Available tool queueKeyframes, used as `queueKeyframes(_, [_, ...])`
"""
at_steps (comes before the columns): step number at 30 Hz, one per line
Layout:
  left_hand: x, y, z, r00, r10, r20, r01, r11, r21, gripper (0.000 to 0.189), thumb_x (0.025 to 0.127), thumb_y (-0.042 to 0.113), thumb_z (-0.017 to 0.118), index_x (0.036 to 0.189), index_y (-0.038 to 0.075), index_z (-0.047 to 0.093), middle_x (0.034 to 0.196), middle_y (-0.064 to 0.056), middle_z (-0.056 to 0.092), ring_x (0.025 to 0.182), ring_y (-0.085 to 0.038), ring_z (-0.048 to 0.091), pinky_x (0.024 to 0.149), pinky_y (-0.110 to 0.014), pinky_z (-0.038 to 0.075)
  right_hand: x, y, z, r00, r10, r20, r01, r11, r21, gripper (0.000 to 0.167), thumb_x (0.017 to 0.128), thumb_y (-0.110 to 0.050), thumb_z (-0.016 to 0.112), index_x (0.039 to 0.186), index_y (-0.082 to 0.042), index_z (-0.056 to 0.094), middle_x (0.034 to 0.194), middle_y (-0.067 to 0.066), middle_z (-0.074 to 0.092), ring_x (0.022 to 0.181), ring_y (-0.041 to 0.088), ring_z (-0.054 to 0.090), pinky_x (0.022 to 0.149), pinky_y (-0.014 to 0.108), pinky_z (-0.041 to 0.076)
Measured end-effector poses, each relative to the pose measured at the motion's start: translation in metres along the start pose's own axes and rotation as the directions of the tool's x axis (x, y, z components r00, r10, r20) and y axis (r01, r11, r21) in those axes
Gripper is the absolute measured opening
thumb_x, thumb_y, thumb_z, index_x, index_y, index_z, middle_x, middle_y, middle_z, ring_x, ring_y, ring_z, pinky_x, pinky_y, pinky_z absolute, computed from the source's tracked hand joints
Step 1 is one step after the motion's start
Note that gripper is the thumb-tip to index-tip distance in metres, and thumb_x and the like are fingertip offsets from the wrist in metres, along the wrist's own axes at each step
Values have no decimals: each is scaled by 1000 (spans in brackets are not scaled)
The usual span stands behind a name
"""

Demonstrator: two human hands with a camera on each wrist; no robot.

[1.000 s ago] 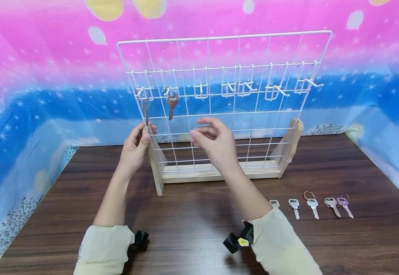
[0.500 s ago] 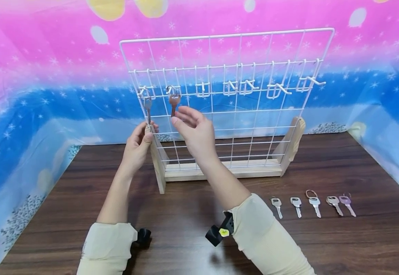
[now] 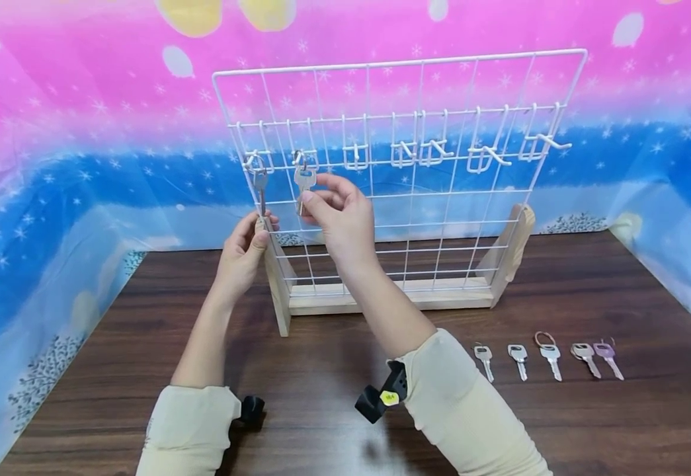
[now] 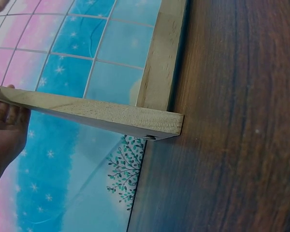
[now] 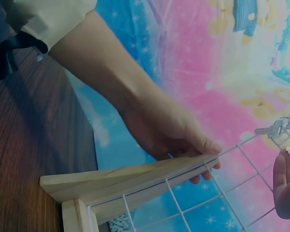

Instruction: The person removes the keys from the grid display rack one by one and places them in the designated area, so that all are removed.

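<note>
My left hand (image 3: 242,254) grips the top of the wooden left side post (image 3: 276,284) of a white wire grid rack (image 3: 399,64). In the left wrist view its curled fingers show beside that post (image 4: 111,113). With thumb and fingers, my right hand (image 3: 345,221) pinches a key (image 3: 305,176) that hangs by its ring from the second hook from the left. Another key (image 3: 260,180) hangs on the leftmost hook, above my left hand. The right wrist view shows only part of my right hand (image 5: 286,186), at its right edge.
More white hooks (image 3: 433,151) run along the grid to the right. Several loose keys (image 3: 550,357), most with rings visible, lie in a row on the dark wooden table (image 3: 321,383) at the right. A pink and blue cloth (image 3: 113,152) stands behind and beside the table.
My right hand has moved left and up to the second hanging key and now pinches it; the key has turned from coppery to silvery in the light. My left hand keeps its grip.
</note>
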State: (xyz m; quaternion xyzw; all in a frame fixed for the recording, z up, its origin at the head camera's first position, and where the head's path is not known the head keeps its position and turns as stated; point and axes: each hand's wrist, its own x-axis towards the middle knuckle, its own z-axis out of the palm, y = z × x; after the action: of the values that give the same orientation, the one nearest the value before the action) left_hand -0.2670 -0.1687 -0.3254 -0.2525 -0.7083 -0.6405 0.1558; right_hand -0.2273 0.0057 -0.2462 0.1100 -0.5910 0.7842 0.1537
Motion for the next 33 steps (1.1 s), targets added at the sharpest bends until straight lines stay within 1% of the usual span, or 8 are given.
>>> queueKeyframes(4, [0,2,0,1000,-9,1,9,1000,3,48,94,25,48,130,-6,42,108,9,57,104,-14,51,85,-23,40,-5,-5,0,1000,-5,19,5,1000,-4,26,84,1,65,109,2,59,82,14,65,63,13,62,69,32,53])
queueKeyframes(8, [-2,1,0,1000,-22,-2,22,1000,18,45,96,22,46,131,-6,42,110,10,57,105,-14,50,85,-23,40,-12,-9,0,997,-60,49,58,998,39,24,83,6,64,107,6,57,77,11,64,61,12,62,70,35,53])
queueKeyframes(10, [-2,1,0,1000,-30,-2,30,999,21,44,96,21,46,131,-6,42,111,8,57,105,-14,50,85,-23,40,-15,-11,0,994,-87,61,84,995,60,23,83,7,64,105,7,56,76,10,64,62,13,62,70,36,53])
queueKeyframes(13, [-2,1,0,999,-38,-4,38,999,21,45,95,21,46,131,-5,42,113,0,56,105,-15,50,85,-23,40,-18,-15,-1,991,-113,71,107,991,74,22,83,8,63,104,6,56,77,12,64,63,14,62,71,37,53])
queueKeyframes(15, [-1,1,0,999,-36,-8,36,999,16,46,95,23,46,131,-5,43,114,-4,56,105,-16,50,86,-24,40,-19,-18,-1,989,-126,76,122,990,66,22,83,8,63,104,5,56,79,14,64,63,14,62,71,37,53])
queueKeyframes(21, [0,-1,0,1000,-25,-5,25,1000,14,47,94,24,47,130,-6,43,111,1,56,103,-14,51,85,-24,40,-22,-22,-3,985,-146,90,144,989,26,21,84,7,62,105,5,56,80,16,65,66,15,62,71,36,53])
queueKeyframes(27, [-1,0,1,999,-37,4,36,999,20,43,95,19,46,131,-6,42,117,-12,53,105,-14,50,85,-24,40,-26,-25,-4,978,-174,114,175,985,-2,21,84,6,62,105,5,56,81,17,65,67,16,61,71,36,53])
queueKeyframes(33, [1,2,0,999,-42,3,42,999,25,42,95,18,45,131,-5,42,118,-17,51,107,-18,49,86,-24,40,-28,-27,-10,969,-203,143,213,975,-57,21,84,6,62,104,4,56,82,17,65,69,16,61,70,36,53])
